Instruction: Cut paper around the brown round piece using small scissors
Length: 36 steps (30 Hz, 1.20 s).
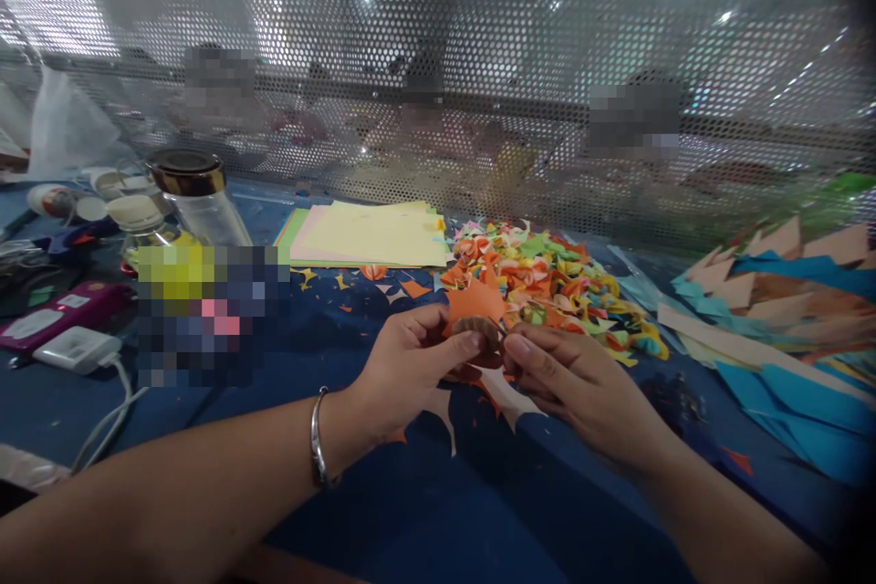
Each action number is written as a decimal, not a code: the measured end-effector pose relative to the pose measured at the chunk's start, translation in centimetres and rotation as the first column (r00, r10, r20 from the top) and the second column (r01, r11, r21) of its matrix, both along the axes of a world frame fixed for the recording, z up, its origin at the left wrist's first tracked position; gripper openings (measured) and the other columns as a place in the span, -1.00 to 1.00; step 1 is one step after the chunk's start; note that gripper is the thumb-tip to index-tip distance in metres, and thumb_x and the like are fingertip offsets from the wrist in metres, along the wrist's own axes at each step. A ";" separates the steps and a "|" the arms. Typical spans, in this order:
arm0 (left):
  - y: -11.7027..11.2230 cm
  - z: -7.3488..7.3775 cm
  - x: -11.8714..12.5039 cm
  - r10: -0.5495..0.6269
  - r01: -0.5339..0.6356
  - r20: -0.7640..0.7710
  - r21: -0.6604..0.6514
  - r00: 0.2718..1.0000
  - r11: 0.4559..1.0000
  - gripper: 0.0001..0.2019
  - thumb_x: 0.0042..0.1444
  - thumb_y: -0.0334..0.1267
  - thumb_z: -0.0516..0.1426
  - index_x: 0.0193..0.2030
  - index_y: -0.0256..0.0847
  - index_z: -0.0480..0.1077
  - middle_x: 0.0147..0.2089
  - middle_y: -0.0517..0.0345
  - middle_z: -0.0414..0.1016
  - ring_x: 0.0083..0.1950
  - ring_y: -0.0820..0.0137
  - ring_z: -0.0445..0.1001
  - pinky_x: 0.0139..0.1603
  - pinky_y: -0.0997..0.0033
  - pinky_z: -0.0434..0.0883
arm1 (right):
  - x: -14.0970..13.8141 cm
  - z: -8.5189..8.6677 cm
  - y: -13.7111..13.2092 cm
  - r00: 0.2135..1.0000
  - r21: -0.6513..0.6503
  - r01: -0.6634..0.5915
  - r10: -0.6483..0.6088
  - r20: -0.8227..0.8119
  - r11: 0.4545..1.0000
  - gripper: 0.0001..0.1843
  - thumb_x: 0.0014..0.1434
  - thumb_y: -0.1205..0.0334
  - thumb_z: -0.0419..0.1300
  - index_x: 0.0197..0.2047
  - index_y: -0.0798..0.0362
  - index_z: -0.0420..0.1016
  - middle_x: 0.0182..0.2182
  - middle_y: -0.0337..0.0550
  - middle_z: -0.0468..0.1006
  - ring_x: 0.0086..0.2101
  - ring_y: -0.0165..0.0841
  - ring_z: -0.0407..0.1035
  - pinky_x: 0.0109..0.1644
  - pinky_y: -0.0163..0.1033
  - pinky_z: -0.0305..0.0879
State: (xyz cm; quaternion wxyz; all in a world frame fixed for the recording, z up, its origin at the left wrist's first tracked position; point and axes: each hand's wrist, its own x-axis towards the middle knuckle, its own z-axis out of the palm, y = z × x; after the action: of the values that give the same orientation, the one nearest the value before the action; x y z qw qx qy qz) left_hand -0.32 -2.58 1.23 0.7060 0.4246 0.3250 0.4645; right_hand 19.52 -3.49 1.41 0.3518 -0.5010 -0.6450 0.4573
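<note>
My left hand (403, 365), with a silver bangle on its wrist, is closed in a pinch on a spiky orange paper cutout (475, 303). A rounded brownish piece (472, 326) shows between its thumb and the paper; I cannot tell what it is. My right hand (557, 374) pinches at the right edge of this piece, where something thin and dark shows between the fingertips. Below both hands, pale paper scraps (510, 397) with curved edges lie on the dark blue tabletop (438, 511).
Behind my hands is a heap of small curled paper pieces (547, 269), beside stacked coloured sheets (373, 233). Blue and peach folded paper (800, 392) lies at the right. A glass jar (205, 210), a white charger (77, 349) and its cable stand left. A perforated screen (438, 36) rises behind.
</note>
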 end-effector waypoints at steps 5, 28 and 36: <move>-0.1 -0.1 0.0 0.011 -0.011 -0.015 0.022 1.000 1.000 -0.69 -0.03 -0.10 0.44 -0.33 -0.27 0.52 -0.30 0.09 0.63 -0.27 0.43 0.59 -0.17 0.39 0.48 | 0.0 0.0 -0.1 1.000 -0.006 0.001 -0.001 0.007 1.000 -0.37 0.21 -0.43 0.20 -0.44 0.01 0.42 -0.56 -0.26 0.27 -0.54 -0.42 0.17 -0.52 -0.33 0.14; 0.2 -0.1 -0.2 -0.003 0.004 -0.013 0.037 1.000 0.999 -0.73 -0.02 -0.14 0.44 -0.37 -0.27 0.53 -0.41 0.13 0.61 -0.39 0.51 0.52 -0.26 0.44 0.39 | 0.3 0.0 0.1 0.998 0.049 -0.032 0.030 0.047 0.998 -0.39 0.26 -0.40 0.16 -0.45 0.00 0.43 -0.51 -0.21 0.31 -0.49 -0.39 0.23 -0.51 -0.31 0.14; 0.4 -0.3 -0.2 0.003 -0.002 -0.033 0.008 0.999 1.000 -0.68 -0.06 -0.10 0.46 -0.31 -0.30 0.57 -0.41 0.14 0.59 -0.39 0.51 0.49 -0.25 0.43 0.39 | 0.4 0.0 0.2 0.997 0.029 -0.053 0.051 0.053 0.998 -0.38 0.27 -0.40 0.16 -0.41 0.03 0.42 -0.57 -0.30 0.24 -0.63 -0.52 -0.03 -0.64 -0.33 -0.14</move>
State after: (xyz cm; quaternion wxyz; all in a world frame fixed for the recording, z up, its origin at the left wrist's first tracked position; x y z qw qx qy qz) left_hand -0.52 -2.22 0.94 0.6983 0.4346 0.3352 0.4596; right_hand 19.95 -3.25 1.43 0.3304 -0.4903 -0.6738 0.4432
